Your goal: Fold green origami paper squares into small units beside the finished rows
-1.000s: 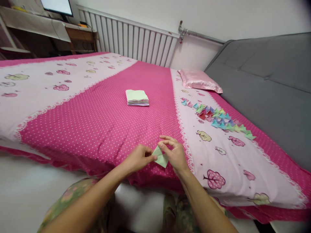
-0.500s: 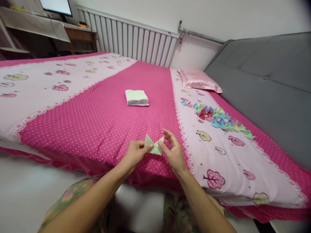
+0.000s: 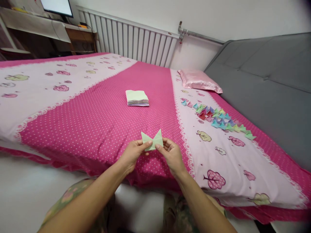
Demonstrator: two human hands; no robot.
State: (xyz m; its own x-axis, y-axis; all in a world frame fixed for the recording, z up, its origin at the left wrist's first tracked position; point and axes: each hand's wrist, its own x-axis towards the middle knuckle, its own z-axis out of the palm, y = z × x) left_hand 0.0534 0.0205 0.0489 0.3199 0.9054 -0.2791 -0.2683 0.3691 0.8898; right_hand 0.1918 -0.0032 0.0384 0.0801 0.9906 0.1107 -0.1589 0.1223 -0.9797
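Observation:
Between my two hands is a folded piece of pale green paper (image 3: 155, 141), held above the near edge of the bed. Two pointed tips stand up from it with a V-shaped notch between them. My left hand (image 3: 134, 152) pinches its left side, thumb on the front face and fingers behind. On the right side, my right hand (image 3: 171, 154) grips it with the thumb low on the front and the fingers partly hidden behind. Beyond the hands lies a stack of square paper (image 3: 137, 98), its top sheet pale green.
Several small folded paper pieces (image 3: 222, 119) in many colours sit in rows on the right of the bedspread (image 3: 102, 119). A pink pillow (image 3: 199, 81) rests by the grey headboard (image 3: 264, 71). A radiator (image 3: 128, 35) and a desk with a monitor (image 3: 57, 7) stand behind.
The folded green paper has turned so both tips point up. My right fingers, spread before, have closed in behind its right side. The stack and coloured pieces are unmoved.

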